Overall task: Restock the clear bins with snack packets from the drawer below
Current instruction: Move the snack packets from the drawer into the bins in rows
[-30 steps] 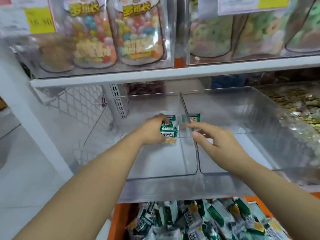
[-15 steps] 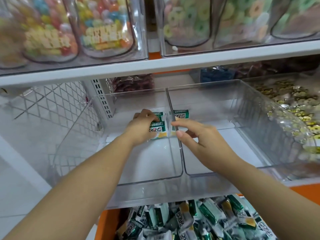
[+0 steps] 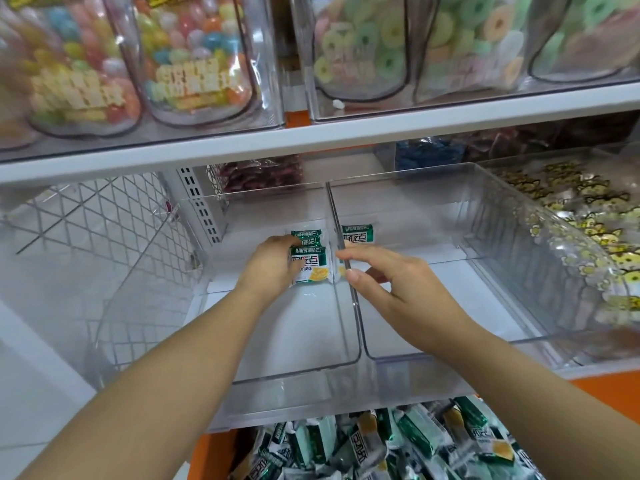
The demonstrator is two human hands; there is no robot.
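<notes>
Two clear bins stand side by side on the middle shelf, the left bin point(image 3: 294, 341) and the right bin point(image 3: 450, 306). My left hand point(image 3: 273, 268) is inside the left bin and grips two green-and-white snack packets point(image 3: 310, 261) against the bin floor near the divider. My right hand point(image 3: 391, 285) reaches into the right bin, its fingers straight, with the index finger lying across the lower part of one more snack packet point(image 3: 356, 233). Below the shelf, the drawer point(image 3: 204, 452) holds a heap of several like packets point(image 3: 381, 445).
A further clear bin point(image 3: 588, 237) with yellow-printed sweets stands at the right. The upper shelf point(image 3: 311, 140) carries bins of coloured candy bags and overhangs the work area. A white wire mesh panel point(image 3: 104, 237) closes the left side. Dark packets point(image 3: 263, 174) lie behind the bins.
Both hands stay at the packets by the divider. The view has shifted, so the shelf sits lower and more to the left in the frame.
</notes>
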